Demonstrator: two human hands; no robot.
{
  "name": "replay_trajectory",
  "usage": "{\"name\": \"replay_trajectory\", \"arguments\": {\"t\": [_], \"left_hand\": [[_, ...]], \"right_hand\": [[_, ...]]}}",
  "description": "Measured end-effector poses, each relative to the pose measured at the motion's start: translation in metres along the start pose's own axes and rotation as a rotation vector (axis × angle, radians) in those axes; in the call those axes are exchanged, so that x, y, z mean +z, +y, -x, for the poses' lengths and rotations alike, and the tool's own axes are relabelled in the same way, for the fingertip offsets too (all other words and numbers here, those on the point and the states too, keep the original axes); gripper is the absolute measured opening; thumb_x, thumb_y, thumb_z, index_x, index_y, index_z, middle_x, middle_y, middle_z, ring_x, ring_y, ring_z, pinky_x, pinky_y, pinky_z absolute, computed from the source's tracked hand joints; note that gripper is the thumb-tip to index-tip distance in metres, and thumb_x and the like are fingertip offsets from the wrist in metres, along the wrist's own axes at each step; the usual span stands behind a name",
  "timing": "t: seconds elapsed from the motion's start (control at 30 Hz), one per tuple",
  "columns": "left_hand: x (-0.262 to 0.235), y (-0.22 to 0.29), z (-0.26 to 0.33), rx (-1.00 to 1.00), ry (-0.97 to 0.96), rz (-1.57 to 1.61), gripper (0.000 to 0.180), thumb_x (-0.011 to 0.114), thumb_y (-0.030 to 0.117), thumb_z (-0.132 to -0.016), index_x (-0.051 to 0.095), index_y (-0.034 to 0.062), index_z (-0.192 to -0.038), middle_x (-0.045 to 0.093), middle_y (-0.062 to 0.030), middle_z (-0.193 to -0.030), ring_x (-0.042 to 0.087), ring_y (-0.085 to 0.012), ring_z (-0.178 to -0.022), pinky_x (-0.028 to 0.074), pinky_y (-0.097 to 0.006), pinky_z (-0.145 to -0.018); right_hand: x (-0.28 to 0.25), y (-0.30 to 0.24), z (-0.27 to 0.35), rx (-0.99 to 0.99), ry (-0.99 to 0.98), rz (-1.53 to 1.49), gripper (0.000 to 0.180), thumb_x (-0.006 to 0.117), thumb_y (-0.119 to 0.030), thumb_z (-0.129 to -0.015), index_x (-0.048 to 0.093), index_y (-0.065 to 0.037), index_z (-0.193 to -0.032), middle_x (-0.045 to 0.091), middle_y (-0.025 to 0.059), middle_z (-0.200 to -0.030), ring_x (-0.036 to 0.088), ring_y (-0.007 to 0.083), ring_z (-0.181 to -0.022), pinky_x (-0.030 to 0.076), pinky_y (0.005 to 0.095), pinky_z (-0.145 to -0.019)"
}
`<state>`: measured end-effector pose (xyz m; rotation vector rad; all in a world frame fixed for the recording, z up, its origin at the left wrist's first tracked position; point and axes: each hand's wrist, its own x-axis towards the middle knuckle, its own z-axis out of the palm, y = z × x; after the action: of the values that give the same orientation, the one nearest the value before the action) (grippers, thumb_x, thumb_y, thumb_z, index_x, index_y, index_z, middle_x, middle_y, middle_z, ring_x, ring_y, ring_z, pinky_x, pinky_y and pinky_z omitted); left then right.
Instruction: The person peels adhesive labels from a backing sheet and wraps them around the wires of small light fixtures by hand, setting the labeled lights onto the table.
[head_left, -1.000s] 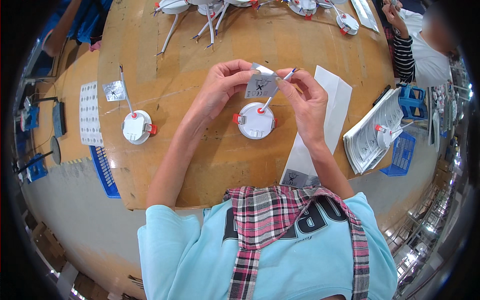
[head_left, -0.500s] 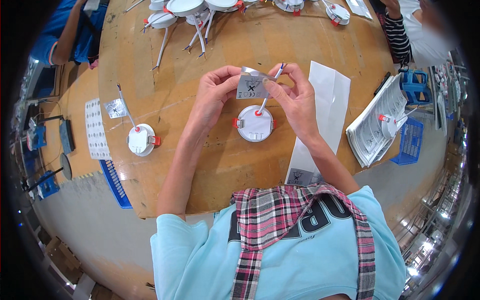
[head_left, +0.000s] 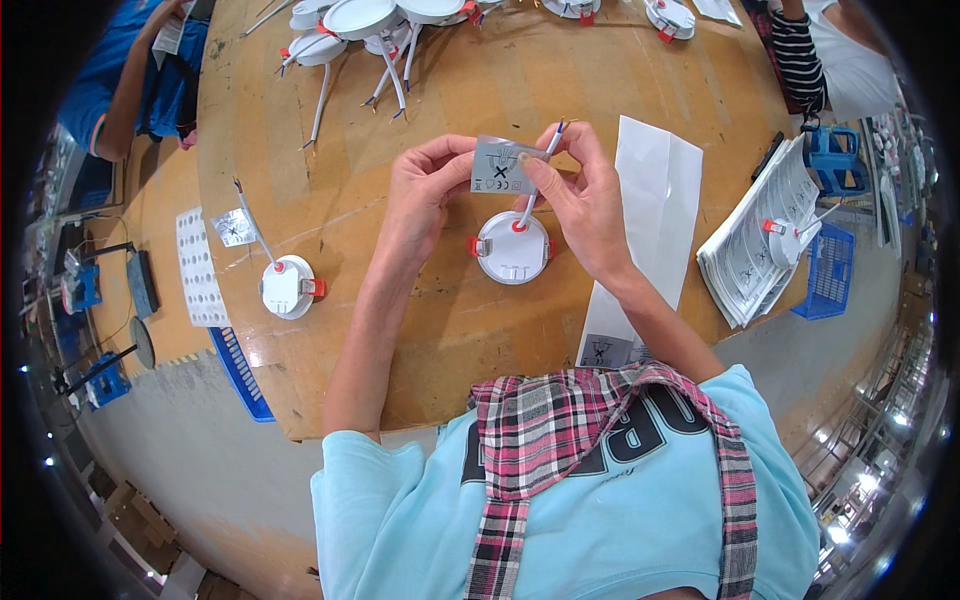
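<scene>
A silver printed label is stretched between my hands, lying against the white cable of a round recessed downlight. My left hand pinches the label's left edge between thumb and fingers. With thumb on the label's right part, my right hand grips both label and cable; bare wire ends stick out above its fingers. Just below, the white downlight lies back side up on the table, its red-tipped spring clips out to both sides. Whether the label is stuck around the cable is hidden by my fingers.
Left, another downlight has a label on its cable. A white backing strip runs under my right forearm. Farther right, a stack of label sheets carries a downlight. More downlights crowd the far edge; people sit at both far corners.
The label's upper edge, curled before, now looks flatter between my fingers. My hands keep their grip in nearly the same place, and the whole view has shifted slightly.
</scene>
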<state>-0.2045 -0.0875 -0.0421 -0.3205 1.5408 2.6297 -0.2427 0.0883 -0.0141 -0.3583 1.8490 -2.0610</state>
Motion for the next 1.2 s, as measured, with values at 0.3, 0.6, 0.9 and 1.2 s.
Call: {"name": "replay_trajectory", "arguments": {"t": [0.3, 0.6, 0.9, 1.2], "left_hand": [[0.004, 0.0, 0.004, 0.036, 0.057, -0.039, 0.019, 0.063, 0.009, -0.086, 0.066, -0.0034, -0.1, 0.068, -0.0082, -0.092, 0.064, -0.0117, -0.083, 0.05, -0.027, -0.078], [0.012, 0.002, 0.005, 0.035, 0.11, -0.036, 0.017, 0.065, 0.011, -0.085, 0.069, -0.0017, -0.094, 0.069, -0.0074, -0.085, 0.065, -0.012, -0.078, 0.052, -0.028, -0.076], [0.007, 0.005, 0.003, 0.002, 0.085, -0.083, 0.02, 0.063, 0.01, -0.085, 0.067, -0.0045, -0.099, 0.069, -0.0099, -0.092, 0.066, -0.0138, -0.083, 0.052, -0.029, -0.081], [0.005, 0.01, 0.005, 0.006, 0.061, -0.134, 0.022, 0.062, 0.012, -0.085, 0.068, -0.0039, -0.099, 0.069, -0.0098, -0.092, 0.065, -0.0138, -0.085, 0.051, -0.031, -0.084]], "right_hand": [[0.001, 0.002, -0.001, -0.022, 0.03, 0.009, 0.021, 0.061, -0.009, -0.09, 0.046, 0.0, -0.103, 0.049, 0.0077, -0.09, 0.062, 0.014, -0.061, 0.052, 0.0238, -0.05], [-0.001, 0.001, -0.001, -0.009, 0.04, 0.036, 0.019, 0.06, -0.006, -0.09, 0.046, 0.0, -0.102, 0.051, 0.0074, -0.088, 0.061, 0.0135, -0.061, 0.05, 0.0235, -0.049], [-0.002, 0.001, -0.002, -0.036, 0.036, 0.049, 0.019, 0.059, -0.009, -0.091, 0.046, 0.001, -0.101, 0.051, 0.0074, -0.09, 0.062, 0.0141, -0.061, 0.051, 0.0234, -0.051], [0.001, 0.002, -0.003, -0.033, 0.031, 0.073, 0.019, 0.06, -0.01, -0.091, 0.047, 0.0, -0.1, 0.051, 0.0075, -0.09, 0.062, 0.014, -0.062, 0.051, 0.0239, -0.05]]}}
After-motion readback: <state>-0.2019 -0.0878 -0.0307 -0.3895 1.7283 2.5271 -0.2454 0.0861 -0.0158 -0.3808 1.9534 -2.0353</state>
